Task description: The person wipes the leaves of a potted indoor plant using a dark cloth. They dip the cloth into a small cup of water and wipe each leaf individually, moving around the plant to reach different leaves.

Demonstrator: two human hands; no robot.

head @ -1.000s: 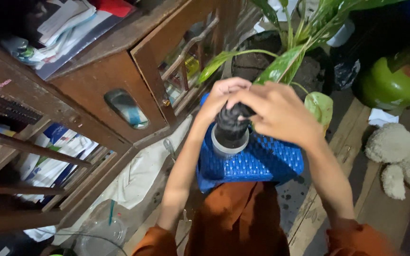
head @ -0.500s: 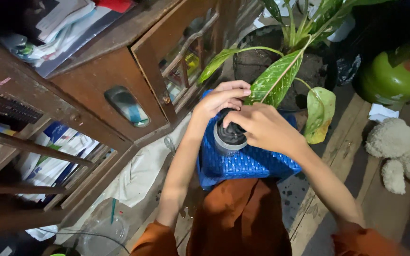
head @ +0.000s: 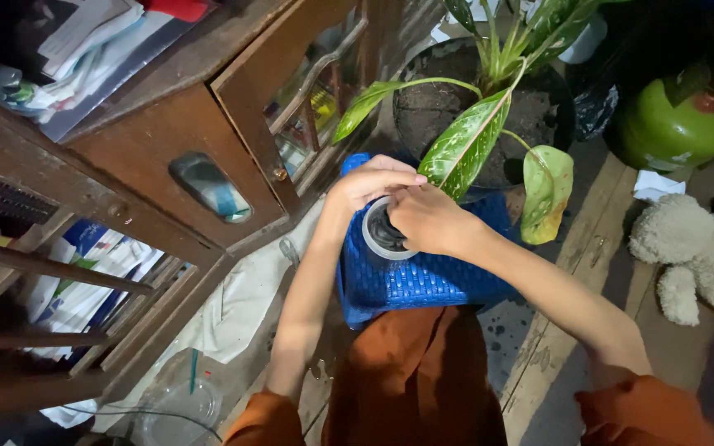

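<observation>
Hands: left hand (head: pixel 367 183) cups the rim of a round clear plastic jar (head: pixel 383 234); right hand (head: pixel 426 220) grips dark stuff at its mouth.
Jar: upright on a blue woven plastic stool (head: pixel 423 281).
Contents: dark, unclear.
Black pot (head: pixel 555 107): soil, green leafy plant (head: pixel 468 140).

We see a dim interior lit from above the blue woven basket (head: pixel 423 281); the basket and the leaves just beyond it are brightest. Left of the basket, the cabinet shelves sink into deep shadow. Corners far from it darken, lines bow slightly, and fine detail is soft.
</observation>
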